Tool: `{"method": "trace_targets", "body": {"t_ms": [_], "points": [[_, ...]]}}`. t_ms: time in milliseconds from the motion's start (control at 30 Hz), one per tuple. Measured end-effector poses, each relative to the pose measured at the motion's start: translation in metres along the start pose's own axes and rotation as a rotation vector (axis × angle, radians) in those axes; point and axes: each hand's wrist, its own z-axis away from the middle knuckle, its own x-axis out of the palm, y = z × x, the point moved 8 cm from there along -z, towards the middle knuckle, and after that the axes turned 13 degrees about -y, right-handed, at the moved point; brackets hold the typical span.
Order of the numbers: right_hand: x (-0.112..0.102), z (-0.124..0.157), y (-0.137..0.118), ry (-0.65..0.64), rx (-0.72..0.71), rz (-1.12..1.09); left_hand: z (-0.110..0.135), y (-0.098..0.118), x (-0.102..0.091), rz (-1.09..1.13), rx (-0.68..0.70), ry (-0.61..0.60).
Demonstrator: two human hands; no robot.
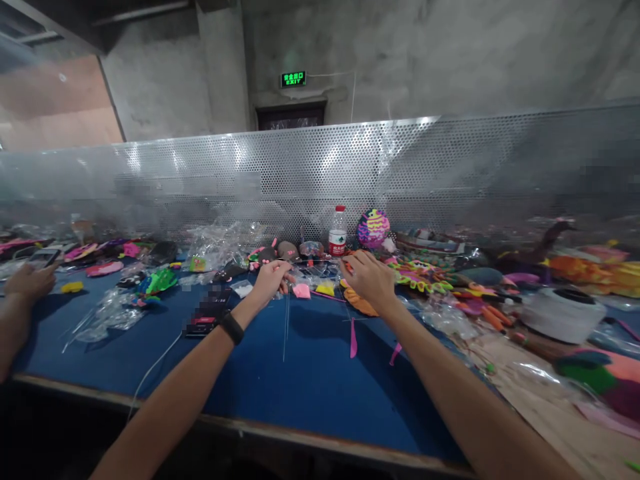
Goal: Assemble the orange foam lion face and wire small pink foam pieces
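My left hand [273, 279] is closed in a pinch above the middle of the blue table; whatever its fingertips hold is too small to make out. Thin clear strands [285, 330] show just below it. To its right lie a soft pink piece [301, 291] and a yellow piece [326, 287]. My right hand [371, 279] is bent over with curled fingers, and their tips are mostly hidden. Beneath it an orange, leaf-like piece [361, 303] shows. Two pink plastic modelling tools, one a knife shape [353, 339], lie nearer to me.
A red-capped water bottle [338, 233] and a patterned ball [373, 228] stand behind my hands. A phone [207, 312] with a cable lies left. Colourful craft pieces and plastic bags crowd the back; a white tub [563, 315] stands right. Another person's hand [30, 283] holds a phone.
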Motion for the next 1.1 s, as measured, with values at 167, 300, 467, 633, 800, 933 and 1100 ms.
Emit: {"method": "trace_targets", "body": {"t_ms": [167,300,467,633,800,933,1100], "points": [[-0.004,-0.008,-0.009,-0.004,0.013,-0.060,0.001,-0.006,-0.010,-0.007,0.006,0.037],[0.000,-0.010,-0.018,-0.057,-0.011,-0.054,0.005,-0.007,-0.020,-0.015,-0.019,0.049],[0.000,-0.009,-0.016,-0.104,0.062,-0.120,0.010,0.004,-0.022,-0.009,0.059,0.031],[0.003,-0.002,-0.009,-0.252,0.210,-0.295,0.013,0.009,-0.009,0.037,0.060,0.036],[0.004,0.004,-0.008,-0.319,0.294,-0.473,0.019,0.013,-0.008,0.085,0.090,0.063],[0.001,0.002,-0.029,-0.339,0.189,-0.596,0.024,0.011,-0.019,0.151,0.066,0.089],[-0.009,0.000,-0.062,-0.324,0.091,-0.684,0.027,0.011,-0.011,0.216,0.056,0.040]]}}
